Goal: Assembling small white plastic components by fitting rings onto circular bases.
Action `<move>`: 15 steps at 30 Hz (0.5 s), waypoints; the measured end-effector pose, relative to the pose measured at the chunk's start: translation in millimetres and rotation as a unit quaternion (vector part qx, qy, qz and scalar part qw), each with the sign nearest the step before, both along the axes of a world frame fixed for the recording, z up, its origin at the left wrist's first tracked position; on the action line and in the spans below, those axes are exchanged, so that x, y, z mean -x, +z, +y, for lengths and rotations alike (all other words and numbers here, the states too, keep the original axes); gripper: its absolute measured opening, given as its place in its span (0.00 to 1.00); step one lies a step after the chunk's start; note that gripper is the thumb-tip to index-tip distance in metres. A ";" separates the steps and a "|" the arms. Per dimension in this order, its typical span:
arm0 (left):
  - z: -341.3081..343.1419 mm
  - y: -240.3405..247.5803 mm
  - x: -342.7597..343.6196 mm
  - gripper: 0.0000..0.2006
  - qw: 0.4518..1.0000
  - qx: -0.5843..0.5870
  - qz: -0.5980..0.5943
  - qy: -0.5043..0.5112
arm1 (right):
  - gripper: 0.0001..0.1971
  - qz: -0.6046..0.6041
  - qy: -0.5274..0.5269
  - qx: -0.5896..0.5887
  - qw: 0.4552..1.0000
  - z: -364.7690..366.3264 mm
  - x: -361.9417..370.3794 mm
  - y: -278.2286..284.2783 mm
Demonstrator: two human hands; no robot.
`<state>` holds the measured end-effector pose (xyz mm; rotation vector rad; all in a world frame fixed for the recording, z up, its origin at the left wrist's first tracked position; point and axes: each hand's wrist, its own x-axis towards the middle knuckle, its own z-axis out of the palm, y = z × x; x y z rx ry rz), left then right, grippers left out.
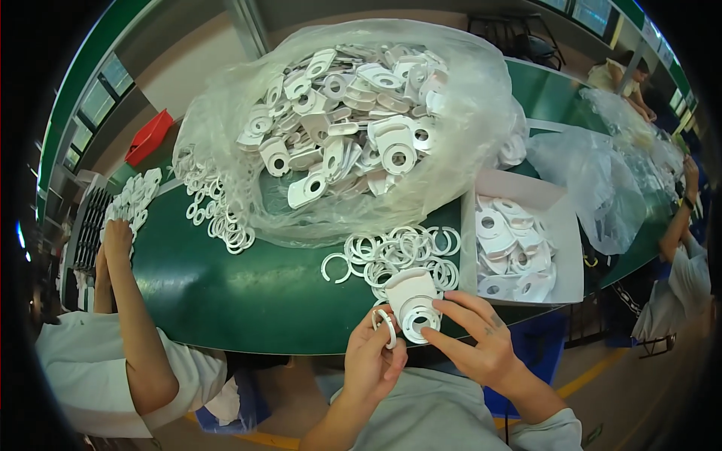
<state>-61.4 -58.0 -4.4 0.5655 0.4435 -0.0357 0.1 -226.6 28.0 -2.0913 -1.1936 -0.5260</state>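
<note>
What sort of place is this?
Most likely a factory or workshop where small parts are put together by hand: a big clear bag is heaped with matching white plastic parts, and a co-worker on the left sits or stands at the same green table.

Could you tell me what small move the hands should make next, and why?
I would probably bring the white ring in the left hand toward the round collar of the white part: the right hand holds that part with its collar facing the camera, and the ring is not around it.
</note>
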 end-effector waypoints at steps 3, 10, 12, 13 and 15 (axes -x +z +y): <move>2.5 -8.6 2.4 0.10 0.997 0.073 -0.031 -0.013 | 0.14 0.022 -0.006 0.000 1.000 1.5 -2.5 -8.1; -1.1 -1.2 3.1 0.13 0.995 0.073 -0.042 -0.054 | 0.10 0.287 -0.033 -0.096 0.952 7.7 13.1 -29.3; -2.2 -0.2 3.7 0.14 0.994 0.073 -0.057 -0.055 | 0.10 0.306 -0.043 -0.116 0.944 12.3 15.4 -32.2; -3.0 0.8 3.7 0.14 0.997 0.005 -0.056 -0.059 | 0.10 0.323 -0.053 -0.136 0.935 14.5 15.7 -32.9; -5.8 5.0 3.8 0.14 0.995 -0.063 -0.054 -0.062 | 0.09 0.325 -0.063 -0.147 0.932 20.1 15.5 -30.1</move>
